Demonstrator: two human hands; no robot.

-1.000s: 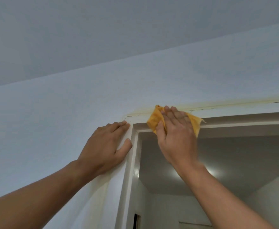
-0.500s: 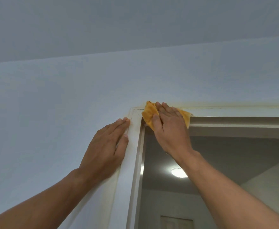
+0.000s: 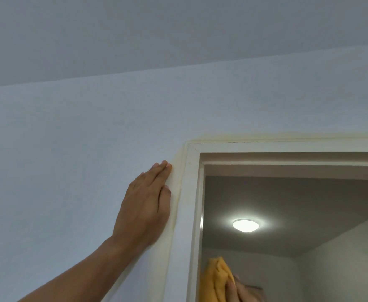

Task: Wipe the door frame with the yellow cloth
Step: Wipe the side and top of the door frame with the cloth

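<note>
head: flat left hand (image 3: 145, 205) on wall (image 3: 69, 171)

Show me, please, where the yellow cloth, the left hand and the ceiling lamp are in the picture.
yellow cloth (image 3: 213, 280): head view, on its folded middle beside the frame's inner edge.
left hand (image 3: 145, 205): head view, on the back of the hand, flat on the wall.
ceiling lamp (image 3: 245, 225): head view, on its lit round centre.

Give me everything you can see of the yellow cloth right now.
The yellow-orange soft fabric cloth shows only in part, at the bottom edge of the view. It is bunched into folds and lies against the inner face of the white door frame's left upright, low in the opening. The right hand's fingers press it from the right. Its lower part is cut off.
</note>
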